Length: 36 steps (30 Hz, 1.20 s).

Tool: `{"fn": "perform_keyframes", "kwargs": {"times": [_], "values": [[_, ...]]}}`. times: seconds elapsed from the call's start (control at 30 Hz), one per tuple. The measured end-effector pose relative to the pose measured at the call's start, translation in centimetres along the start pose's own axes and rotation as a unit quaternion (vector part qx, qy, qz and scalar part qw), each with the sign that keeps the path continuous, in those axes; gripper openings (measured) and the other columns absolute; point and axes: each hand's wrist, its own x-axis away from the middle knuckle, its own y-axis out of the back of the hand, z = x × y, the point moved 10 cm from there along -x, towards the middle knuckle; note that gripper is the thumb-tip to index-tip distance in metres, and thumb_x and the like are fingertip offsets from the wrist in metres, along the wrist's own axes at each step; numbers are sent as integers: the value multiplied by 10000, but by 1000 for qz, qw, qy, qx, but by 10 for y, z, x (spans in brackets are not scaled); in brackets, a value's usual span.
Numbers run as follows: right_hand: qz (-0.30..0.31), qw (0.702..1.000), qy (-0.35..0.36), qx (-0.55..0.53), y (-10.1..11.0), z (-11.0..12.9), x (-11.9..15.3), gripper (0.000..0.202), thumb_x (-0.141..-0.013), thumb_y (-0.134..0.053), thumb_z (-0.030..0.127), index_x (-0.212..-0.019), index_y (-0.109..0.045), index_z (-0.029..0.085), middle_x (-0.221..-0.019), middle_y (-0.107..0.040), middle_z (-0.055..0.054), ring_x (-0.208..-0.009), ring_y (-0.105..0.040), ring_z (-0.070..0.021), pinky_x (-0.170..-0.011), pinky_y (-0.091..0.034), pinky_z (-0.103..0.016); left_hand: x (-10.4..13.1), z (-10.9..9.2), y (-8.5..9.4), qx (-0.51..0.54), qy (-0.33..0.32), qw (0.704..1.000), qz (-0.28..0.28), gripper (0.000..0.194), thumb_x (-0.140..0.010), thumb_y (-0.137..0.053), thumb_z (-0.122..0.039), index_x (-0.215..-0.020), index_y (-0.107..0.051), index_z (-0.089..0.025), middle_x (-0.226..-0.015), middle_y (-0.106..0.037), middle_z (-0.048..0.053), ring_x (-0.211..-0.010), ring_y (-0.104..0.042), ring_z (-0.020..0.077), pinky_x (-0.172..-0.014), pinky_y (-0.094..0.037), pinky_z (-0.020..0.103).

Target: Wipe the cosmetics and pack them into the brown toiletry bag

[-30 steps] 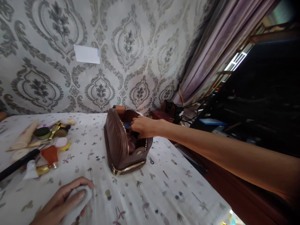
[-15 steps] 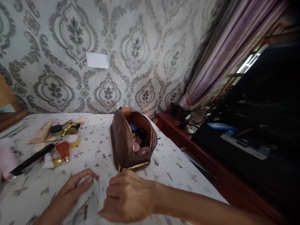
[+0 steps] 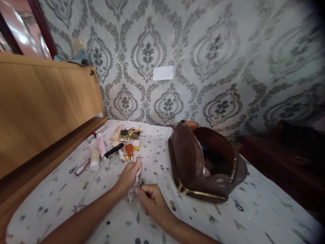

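Low in the middle of the view, my left hand (image 3: pixel 130 174) is closed, thumb and fingers pinching what looks like a raised fold of the white patterned cloth (image 3: pixel 162 230). Just right of it and nearer to me, my right hand (image 3: pixel 154 205) pinches the same fold, its fingers curled. A brown leather cosmetic bag (image 3: pixel 188 162) stands unzipped to the right of both hands. Dark items and a pink one show inside it. Beyond my left hand lie an orange bottle (image 3: pixel 129 149), a black tube (image 3: pixel 114 149) and a pink-and-yellow jar (image 3: pixel 136 144).
More cosmetics lie at the left, among them a beige tube (image 3: pixel 94 158), a pink tube (image 3: pixel 101 145) and a dark-lidded jar (image 3: pixel 124 133). A wooden panel (image 3: pixel 50 108) borders the cloth on the left. Patterned wallpaper (image 3: pixel 148 51) with a white card (image 3: pixel 163 73) rises behind.
The view has swung left, so the bag now appears farther right and larger. My hands have come together, and a cloth fold now shows between them.
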Motion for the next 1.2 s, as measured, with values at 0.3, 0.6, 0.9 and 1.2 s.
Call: {"fn": "perform_keyframes", "kwargs": {"times": [0.3,0.6,0.9,1.2], "values": [[14,999,30,29,-2,-2,9,543,-896,-479,562,-541,-241,227,-527,-199,67,-498,-219,-80,-489,-199,-259,-13,-3,23,-26,-92,995,-43,320,-803,-558,-520,-852,-615,-209,-716,-527,-18,-701,-473,168,-678,-380,279],[25,998,40,34,-5,1,11,540,-907,-470,551,-539,-249,224,-529,-205,70,-492,-227,-78,-494,-208,-257,-14,1,27,-42,-80,995,-45,382,-822,-532,-578,-767,-578,-203,-582,-465,-42,-543,-421,136,-513,-321,250],[21,999,38,19,-3,3,11,537,-902,-484,534,-524,-266,220,-522,-202,74,-494,-231,-73,-490,-198,-249,-13,-7,31,-78,-87,991,-62,566,-837,-403,-728,-583,-460,-225,-523,-399,-47,-534,-396,142,-546,-339,267],[14,1000,25,-10,-3,7,12,529,-875,-524,492,-505,-270,211,-495,-207,78,-492,-206,-59,-471,-160,-239,-10,-17,28,-136,-125,981,-57,328,-809,-535,-529,-680,-556,-228,-655,-554,-11,-693,-538,192,-689,-428,294]]}}
